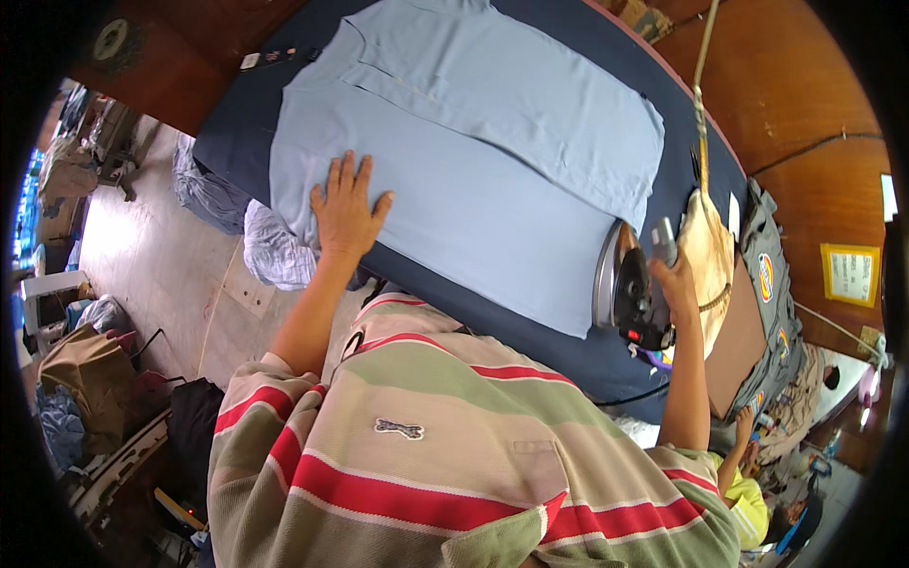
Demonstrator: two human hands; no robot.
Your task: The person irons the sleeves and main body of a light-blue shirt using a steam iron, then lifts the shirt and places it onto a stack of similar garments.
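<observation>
A light blue short-sleeved shirt or tunic point(454, 204) lies spread on a dark blue padded ironing table point(473, 308). My left hand point(348, 213) rests flat on the garment near its left part, fingers spread, holding nothing. At the garment's lower right end, my right hand point(676, 284) is closed round the grey handle of a black iron point(632, 293). The iron's metal soleplate edge meets the hem. How far the fingers wrap the handle is partly hidden.
Right of the iron are a cream cloth point(705, 256) with a hanging cord point(703, 123) and dark grey garments point(765, 275). Crumpled cloth point(275, 248) hangs by the table's left edge. Another person in yellow point(750, 506) is at lower right. Clothes heaps point(90, 379) lie left.
</observation>
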